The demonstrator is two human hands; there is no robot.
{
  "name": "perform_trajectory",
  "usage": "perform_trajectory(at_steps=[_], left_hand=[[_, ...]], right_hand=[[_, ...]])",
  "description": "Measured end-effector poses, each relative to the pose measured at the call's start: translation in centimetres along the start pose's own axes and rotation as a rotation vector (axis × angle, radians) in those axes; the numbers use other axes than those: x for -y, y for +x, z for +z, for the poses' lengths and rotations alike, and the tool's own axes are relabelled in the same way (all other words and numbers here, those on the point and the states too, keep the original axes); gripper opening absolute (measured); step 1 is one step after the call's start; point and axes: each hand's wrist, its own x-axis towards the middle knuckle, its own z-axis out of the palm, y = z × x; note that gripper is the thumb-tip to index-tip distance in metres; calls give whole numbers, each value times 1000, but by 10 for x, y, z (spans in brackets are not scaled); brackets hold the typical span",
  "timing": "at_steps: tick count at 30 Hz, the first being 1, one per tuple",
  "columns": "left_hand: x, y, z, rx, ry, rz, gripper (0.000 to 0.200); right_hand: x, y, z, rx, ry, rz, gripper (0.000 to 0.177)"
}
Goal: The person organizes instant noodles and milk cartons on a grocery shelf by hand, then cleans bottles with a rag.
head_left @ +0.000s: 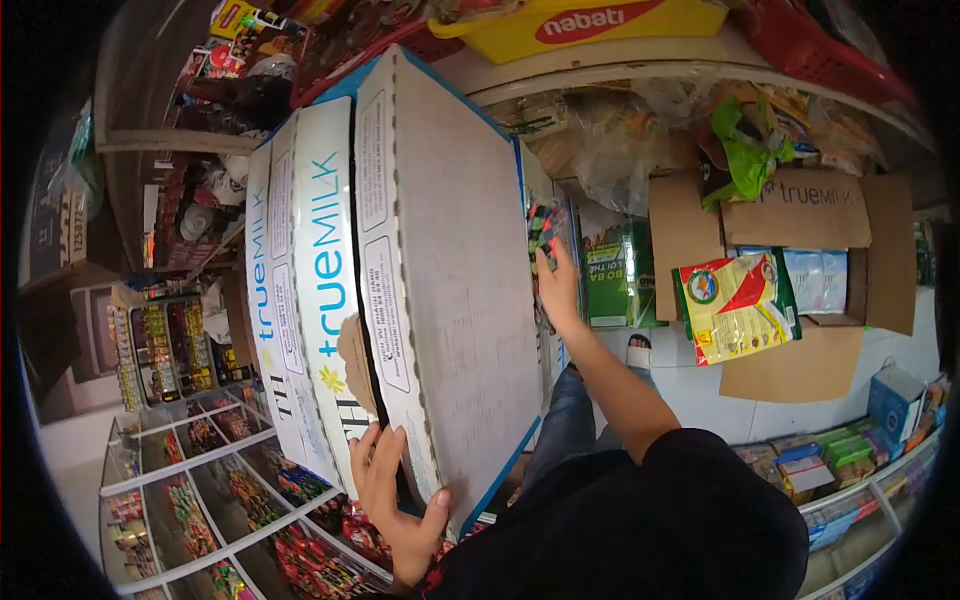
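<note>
Two large white "TH true MILK" cartons are stacked in front of me, the nearer milk carton (pixel 455 200) showing a plain whitish side and the farther one (pixel 325 240) its blue lettering. A torn brown cardboard flap (pixel 355 365) sticks out between them. My left hand (pixel 390 490) grips the lower end of the nearer carton, fingers on its lettered edge and thumb on the plain side. Behind the nearer carton's right edge, my right hand (pixel 558 285) is closed around a checked red, green and black item (pixel 543 228). That item is partly hidden, so its kind cannot be told.
An open brown carton (pixel 800 210) with milk packs stands at right, a yellow-red packet (pixel 735 305) at its edge. A green box (pixel 610 265) lies left of it. Shelves with packets (pixel 230 480) fill the lower left. A yellow "nabati" tray (pixel 585 25) is on top.
</note>
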Motion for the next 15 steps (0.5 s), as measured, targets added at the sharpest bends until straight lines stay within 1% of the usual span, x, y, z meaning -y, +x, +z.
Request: perform_trajectory(at_steps=[2, 4, 6, 8, 10, 12, 14, 15], left_hand=[[-1, 0, 0, -9, 16, -29, 62], [-2, -1, 2, 8, 8, -46, 62], [-3, 0, 3, -23, -5, -62, 63], [-1, 0, 3, -33, 35, -49, 62], [-1, 0, 3, -40, 42, -61, 62], [-2, 0, 3, -41, 50, -67, 62], [-3, 0, 4, -46, 49, -69, 62], [-2, 0, 3, -44, 55, -66, 62]], right_hand=[[-1, -6, -1, -1, -29, 12, 43], [5, 9, 4, -19, 4, 1, 43], [23, 38, 12, 20, 39, -195, 43], [17, 67, 29, -93, 56, -121, 41], [5, 96, 35, -99, 31, -100, 39], [-12, 106, 35, -90, -2, -85, 38], [-42, 109, 29, -83, -63, 1, 37], [-71, 106, 27, -81, -79, 0, 35]])
